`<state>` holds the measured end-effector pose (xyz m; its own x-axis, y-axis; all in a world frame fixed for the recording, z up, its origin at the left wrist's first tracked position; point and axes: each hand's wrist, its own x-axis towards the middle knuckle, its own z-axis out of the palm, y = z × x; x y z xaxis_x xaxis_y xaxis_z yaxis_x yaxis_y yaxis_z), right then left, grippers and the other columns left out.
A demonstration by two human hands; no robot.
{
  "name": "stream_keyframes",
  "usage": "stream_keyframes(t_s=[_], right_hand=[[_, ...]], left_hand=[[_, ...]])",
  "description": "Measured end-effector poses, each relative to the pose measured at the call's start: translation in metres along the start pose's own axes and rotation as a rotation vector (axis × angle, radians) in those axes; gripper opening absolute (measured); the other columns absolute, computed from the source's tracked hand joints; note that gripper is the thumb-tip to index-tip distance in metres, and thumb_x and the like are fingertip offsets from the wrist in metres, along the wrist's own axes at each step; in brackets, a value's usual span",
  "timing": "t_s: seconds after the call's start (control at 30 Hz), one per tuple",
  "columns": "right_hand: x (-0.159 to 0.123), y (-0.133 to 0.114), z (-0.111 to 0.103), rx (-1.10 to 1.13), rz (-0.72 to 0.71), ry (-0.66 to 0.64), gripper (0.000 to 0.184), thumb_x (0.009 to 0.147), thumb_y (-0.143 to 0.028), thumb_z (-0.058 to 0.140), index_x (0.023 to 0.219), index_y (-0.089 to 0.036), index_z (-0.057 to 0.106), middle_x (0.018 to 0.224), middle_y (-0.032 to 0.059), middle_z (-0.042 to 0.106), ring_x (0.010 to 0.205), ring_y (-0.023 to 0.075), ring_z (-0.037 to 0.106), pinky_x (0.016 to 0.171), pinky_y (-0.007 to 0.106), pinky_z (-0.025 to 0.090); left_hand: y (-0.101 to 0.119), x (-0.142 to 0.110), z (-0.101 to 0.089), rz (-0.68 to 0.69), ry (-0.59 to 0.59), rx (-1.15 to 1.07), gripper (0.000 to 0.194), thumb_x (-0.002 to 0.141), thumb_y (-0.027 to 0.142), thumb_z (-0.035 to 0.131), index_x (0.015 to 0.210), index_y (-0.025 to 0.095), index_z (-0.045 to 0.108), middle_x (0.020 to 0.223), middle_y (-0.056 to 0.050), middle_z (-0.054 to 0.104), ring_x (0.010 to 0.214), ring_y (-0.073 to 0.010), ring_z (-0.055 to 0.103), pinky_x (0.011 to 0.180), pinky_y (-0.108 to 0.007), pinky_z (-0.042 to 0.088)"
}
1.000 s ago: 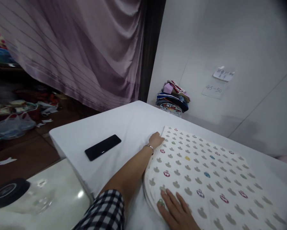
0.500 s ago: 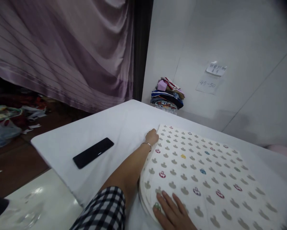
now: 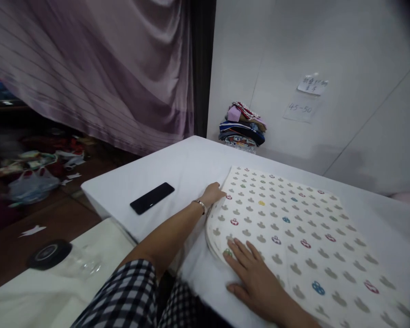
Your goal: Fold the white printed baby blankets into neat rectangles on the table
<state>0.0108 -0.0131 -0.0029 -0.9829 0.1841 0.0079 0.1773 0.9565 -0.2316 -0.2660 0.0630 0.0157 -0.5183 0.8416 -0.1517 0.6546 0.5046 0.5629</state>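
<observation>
A cream cloth printed with small grey and coloured shapes lies folded flat on a white table. My left hand reaches out to the cloth's left edge near its far corner, fingers closed on the edge. A bracelet sits on that wrist. My right hand lies flat on the cloth's near left corner, fingers spread. Both sleeves are black-and-white check.
A black phone lies on the table left of the cloth. A stack of folded clothes stands by the wall behind the table. A clear jar with a black lid lies on a white surface at near left. Bags litter the floor.
My left hand has slid a little nearer along the cloth's left edge. My right hand stays flat on the near corner. The camera has shifted.
</observation>
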Motion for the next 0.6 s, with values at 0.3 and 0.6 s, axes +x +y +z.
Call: stream_keyframes(t_s=[0.3, 0.6], right_hand=[[-0.001, 0.001, 0.005, -0.039, 0.001, 0.014, 0.059, 0.093, -0.052, 0.033, 0.145, -0.026, 0.025, 0.152, 0.0054, 0.013, 0.139, 0.0249, 0.011, 0.111, 0.05, 0.015], [-0.001, 0.002, 0.007, -0.046, 0.001, 0.028, 0.06, 0.092, -0.055, 0.031, 0.144, -0.025, 0.027, 0.152, 0.0066, 0.015, 0.139, 0.0251, 0.013, 0.111, 0.049, 0.015]], left_hand=[[-0.008, -0.029, 0.001, -0.013, 0.014, -0.01, 0.051, 0.076, 0.027, 0.061, 0.125, 0.014, 0.05, 0.116, -0.009, 0.063, 0.104, -0.0189, 0.059, 0.085, -0.022, 0.043], [-0.016, -0.061, -0.007, -0.036, -0.04, 0.021, 0.057, 0.063, 0.036, 0.072, 0.114, 0.014, 0.059, 0.116, -0.011, 0.063, 0.101, -0.0231, 0.06, 0.079, -0.024, 0.046]])
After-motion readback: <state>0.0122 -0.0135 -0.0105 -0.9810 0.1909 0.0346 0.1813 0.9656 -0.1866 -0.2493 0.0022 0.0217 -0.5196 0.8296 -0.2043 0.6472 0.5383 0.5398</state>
